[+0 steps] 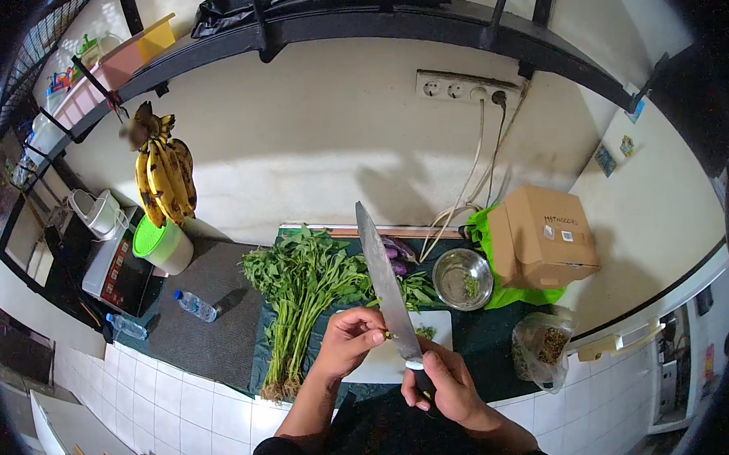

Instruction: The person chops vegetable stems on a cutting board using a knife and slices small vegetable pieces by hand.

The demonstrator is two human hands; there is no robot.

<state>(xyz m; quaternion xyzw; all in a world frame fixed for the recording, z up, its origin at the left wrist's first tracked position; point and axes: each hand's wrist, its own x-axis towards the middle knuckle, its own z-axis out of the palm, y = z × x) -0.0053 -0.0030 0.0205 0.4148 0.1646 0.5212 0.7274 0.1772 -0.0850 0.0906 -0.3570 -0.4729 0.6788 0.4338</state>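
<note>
My right hand (448,380) is closed round the black handle of a large kitchen knife (388,280), its blade pointing up and away from me. My left hand (350,342) is pinched beside the blade's lower part, with a tiny greenish bit at the fingertips, too small to name. Below both hands lies a white cutting board (433,347), partly hidden by them, with a little chopped green (426,331) on it. Left of the board is a big bunch of leafy greens (298,301) with roots towards me. A metal bowl (464,280) holds a few green pieces.
Purple eggplants (399,254) lie behind the knife. At right are a cardboard box (544,236) on a green bag and a plastic bag (542,350) of brownish bits. Water bottles (195,305) stand left; bananas (164,176) hang above. Cables (475,172) run down from a wall socket.
</note>
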